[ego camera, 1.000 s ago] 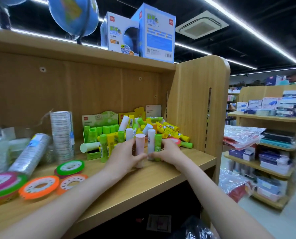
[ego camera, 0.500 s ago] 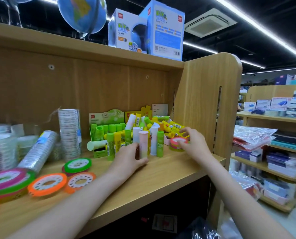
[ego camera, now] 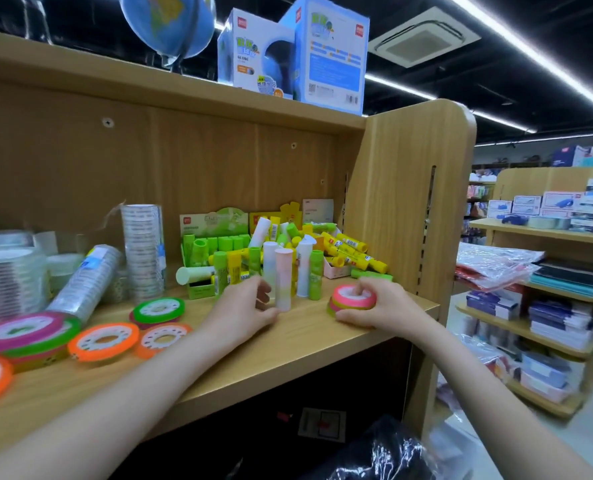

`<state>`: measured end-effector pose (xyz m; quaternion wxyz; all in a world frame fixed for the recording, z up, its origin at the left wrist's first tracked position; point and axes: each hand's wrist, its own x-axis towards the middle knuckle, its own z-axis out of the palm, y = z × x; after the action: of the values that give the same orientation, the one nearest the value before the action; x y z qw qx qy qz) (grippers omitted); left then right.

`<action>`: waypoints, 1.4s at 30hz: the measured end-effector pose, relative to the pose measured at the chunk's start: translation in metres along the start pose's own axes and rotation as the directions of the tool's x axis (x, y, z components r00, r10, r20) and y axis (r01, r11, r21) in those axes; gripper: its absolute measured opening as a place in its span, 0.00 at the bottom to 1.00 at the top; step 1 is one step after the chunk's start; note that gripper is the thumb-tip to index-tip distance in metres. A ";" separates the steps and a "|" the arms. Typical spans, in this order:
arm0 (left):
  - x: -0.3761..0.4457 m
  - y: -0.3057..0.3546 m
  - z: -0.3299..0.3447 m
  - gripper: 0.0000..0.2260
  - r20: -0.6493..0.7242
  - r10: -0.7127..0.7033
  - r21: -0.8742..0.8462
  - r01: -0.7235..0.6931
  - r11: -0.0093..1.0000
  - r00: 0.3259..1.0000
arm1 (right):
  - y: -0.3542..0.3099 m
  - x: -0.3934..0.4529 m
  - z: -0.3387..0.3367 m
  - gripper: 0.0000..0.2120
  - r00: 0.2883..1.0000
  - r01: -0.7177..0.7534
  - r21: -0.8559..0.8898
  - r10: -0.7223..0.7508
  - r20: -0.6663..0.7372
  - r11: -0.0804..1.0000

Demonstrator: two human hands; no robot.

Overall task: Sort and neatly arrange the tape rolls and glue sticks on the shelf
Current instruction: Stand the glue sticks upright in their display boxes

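Starting at nine o'clock on the shelf (ego camera: 288,344), flat coloured tape rolls (ego camera: 103,341) are seen lying on their faces, with wrapped stacks of clear tape (ego camera: 142,251) standing or leaning behind them. These flat rolls are judged light and stiff, and they are best taken by the rim, or with fingers hooked into the hollow core; loose stacks are likely to slide apart if lifted by the top roll alone.

Toward the middle, at twelve o'clock, upright glue sticks (ego camera: 314,273) are grouped in front of a green display box (ego camera: 215,237), and a loose heap of yellow-labelled sticks (ego camera: 350,249) is piled at one o'clock. The sticks are judged light, rigid and smooth, easily toppled when upright, so a pinch around the barrel low down is advised.

The left hand (ego camera: 245,308) is curled loosely beside a pale pink glue stick (ego camera: 283,280), the thumb lying at its base; whether it is truly gripped cannot be told through the blur.

At two o'clock, the right hand (ego camera: 374,308) is clamped on a small stack of pink and yellow-green tape rolls (ego camera: 352,299), with a finger in the core and the thumb under the outer rim near the shelf's front edge.
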<state>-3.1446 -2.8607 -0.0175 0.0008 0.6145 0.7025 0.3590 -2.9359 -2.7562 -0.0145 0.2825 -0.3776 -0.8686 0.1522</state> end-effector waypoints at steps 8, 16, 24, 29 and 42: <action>-0.078 -0.041 -0.074 0.13 -0.127 0.068 0.351 -0.019 0.936 0.990 | -0.082 -0.008 0.024 0.14 0.968 0.212 0.301 -0.242 0.065 0.930; -0.123 -0.081 -0.122 0.18 -0.092 0.178 0.568 -0.095 0.817 0.980 | -0.192 0.033 0.092 0.16 0.938 0.328 0.338 -0.346 -0.008 0.882; -0.131 -0.103 -0.130 0.15 -0.198 0.174 0.701 0.016 0.713 0.965 | -0.201 0.049 0.116 0.06 0.919 0.322 0.435 -0.388 0.070 0.841; -0.129 -0.097 -0.125 0.15 -0.203 0.121 0.711 0.062 0.700 0.972 | -0.198 0.050 0.126 0.06 0.930 0.299 0.458 -0.363 0.056 0.837; -0.125 -0.084 -0.125 0.14 -0.241 0.227 0.737 0.026 0.675 0.944 | -0.153 0.028 0.094 0.12 0.933 0.358 0.488 -0.322 -0.158 0.796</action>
<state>-3.2413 -3.0302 -0.0222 -0.3759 0.5365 0.7424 0.1406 -3.0956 -2.8423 -0.0055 0.4237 -0.1323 -0.8407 0.3101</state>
